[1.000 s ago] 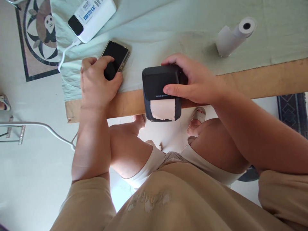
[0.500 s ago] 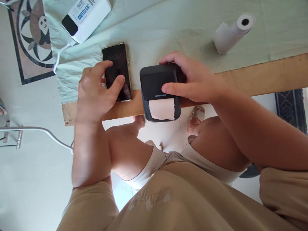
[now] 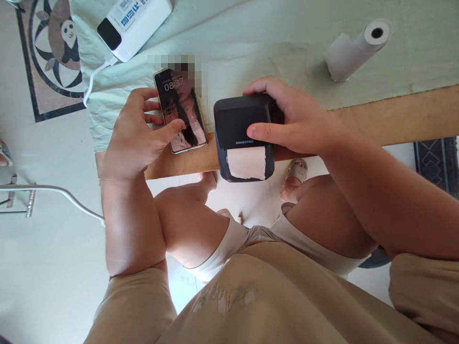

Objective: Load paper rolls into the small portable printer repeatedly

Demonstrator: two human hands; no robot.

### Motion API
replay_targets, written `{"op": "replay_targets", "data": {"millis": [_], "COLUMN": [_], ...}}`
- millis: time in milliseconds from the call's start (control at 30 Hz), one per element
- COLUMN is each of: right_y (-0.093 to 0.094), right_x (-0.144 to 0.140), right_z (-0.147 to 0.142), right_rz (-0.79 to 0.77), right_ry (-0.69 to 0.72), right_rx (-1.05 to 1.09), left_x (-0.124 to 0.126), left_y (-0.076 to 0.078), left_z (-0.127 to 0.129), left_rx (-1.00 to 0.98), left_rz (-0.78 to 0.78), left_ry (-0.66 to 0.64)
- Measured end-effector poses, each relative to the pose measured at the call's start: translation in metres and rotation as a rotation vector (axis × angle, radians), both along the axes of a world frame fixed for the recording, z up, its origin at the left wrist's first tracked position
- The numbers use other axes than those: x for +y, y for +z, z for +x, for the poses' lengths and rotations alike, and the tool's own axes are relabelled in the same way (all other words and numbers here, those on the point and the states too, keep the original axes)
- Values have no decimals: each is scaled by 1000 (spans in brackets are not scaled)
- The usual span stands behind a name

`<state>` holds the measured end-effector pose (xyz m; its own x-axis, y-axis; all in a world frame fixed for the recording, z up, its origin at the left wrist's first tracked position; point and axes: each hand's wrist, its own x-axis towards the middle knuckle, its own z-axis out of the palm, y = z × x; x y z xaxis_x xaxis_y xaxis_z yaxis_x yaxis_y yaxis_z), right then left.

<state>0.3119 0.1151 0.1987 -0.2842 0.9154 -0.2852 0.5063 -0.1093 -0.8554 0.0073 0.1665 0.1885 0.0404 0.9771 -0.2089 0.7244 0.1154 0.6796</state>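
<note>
Head view: surface [image 3: 394,117] was a bare wood edge strip, the rest under a pale green cloth [image 3: 251,33], wrinkled at the left corner. Below and to the left was a pale tiled floor [image 3: 46,267] with a patterned inlay [image 3: 46,52] showing a panda figure; a dark rug [image 3: 435,162] sat at the right edge. A metal tube frame [image 3: 43,191] stood on the floor at left.

On the cloth: a white power bank [image 3: 134,24] at the top left with a white cable [image 3: 95,79] running off the cloth edge, and a white paper roll [image 3: 356,48] lying at the top right, well apart from my hands.

My left hand [image 3: 134,136] held the phone [image 3: 181,110] by its near end, thumb on the lit screen, fingers curled behind the left side. The phone lay half on the cloth and half on the wood edge, just beside the printer.

My right hand [image 3: 290,119] had its grip closed around the black label printer [image 3: 244,134], thumb across the front, fingers over the far top. The printer overhung the surface edge, with a torn strip of paper [image 3: 247,162] sticking out of its slot.

My knees and a sandalled foot [image 3: 294,179] sat under the edge; my tan shirt [image 3: 251,296] blocked the bottom of the view.
</note>
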Motion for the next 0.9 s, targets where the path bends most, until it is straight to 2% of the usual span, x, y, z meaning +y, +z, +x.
{"op": "replay_targets", "data": {"millis": [533,767,900], "right_y": [-1,-1,-1], "right_x": [1,0,-1], "right_z": [0,0,-1], "right_rz": [4,2,0], "right_ry": [-9,-10,-17], "right_rx": [-11,1,9], "left_x": [3,9,12], "left_y": [-5,-10,-14], "left_z": [-2,-8,-6], "left_rx": [11,-88,-100], "left_rz": [-28,-66,-110], "left_ry": [-23,-84,-26]}}
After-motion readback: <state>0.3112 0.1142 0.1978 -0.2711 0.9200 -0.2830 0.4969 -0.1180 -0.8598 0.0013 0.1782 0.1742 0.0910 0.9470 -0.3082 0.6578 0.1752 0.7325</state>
